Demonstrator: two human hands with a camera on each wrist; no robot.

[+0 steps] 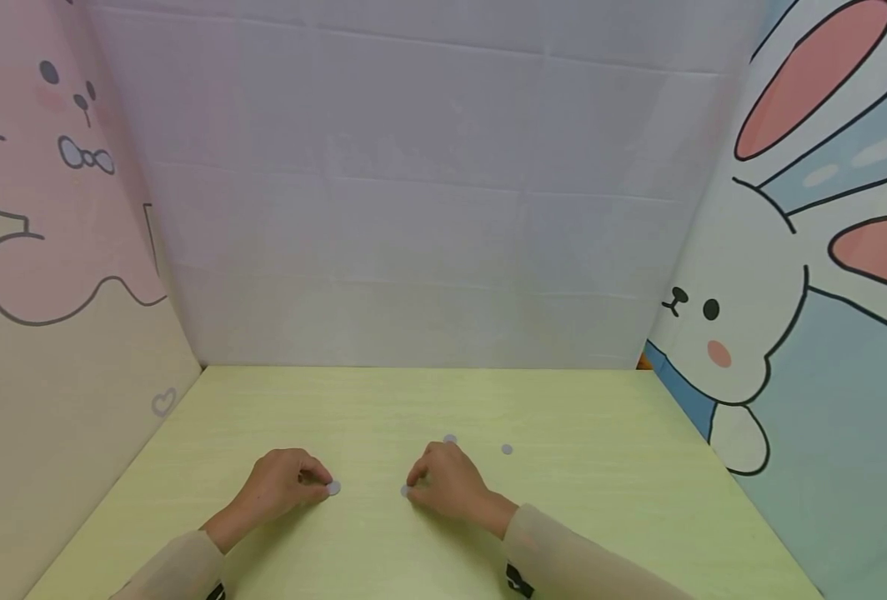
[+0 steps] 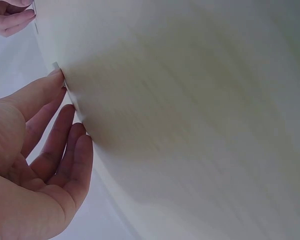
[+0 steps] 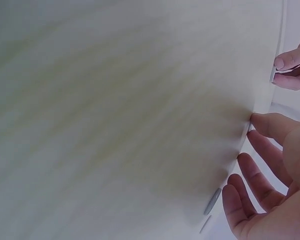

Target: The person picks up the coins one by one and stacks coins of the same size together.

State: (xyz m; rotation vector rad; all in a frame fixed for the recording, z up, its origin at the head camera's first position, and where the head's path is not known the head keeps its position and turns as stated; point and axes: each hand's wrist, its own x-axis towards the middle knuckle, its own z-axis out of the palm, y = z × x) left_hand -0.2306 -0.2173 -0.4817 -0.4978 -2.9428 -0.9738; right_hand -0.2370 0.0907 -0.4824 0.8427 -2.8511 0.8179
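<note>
My left hand [image 1: 282,483] pinches a small grey disc [image 1: 334,487] between thumb and forefinger, low at the table surface. In the left wrist view that disc shows edge-on as a thin sliver [image 2: 55,65] at the fingertips. To the right, my right hand [image 1: 449,483] pinches another grey disc [image 1: 403,491] by its edge, its thumb and fingertips at the tabletop. Just beyond the right knuckles lies a third disc [image 1: 450,437], partly hidden by the hand. One more disc [image 1: 507,449] lies flat farther right.
The pale yellow-green table [image 1: 563,500] carries the discs. A white creased sheet [image 1: 413,192] stands along its back edge. Cartoon-printed panels flank it, a pink figure [image 1: 76,217] on the left and a white rabbit [image 1: 744,308] on the right.
</note>
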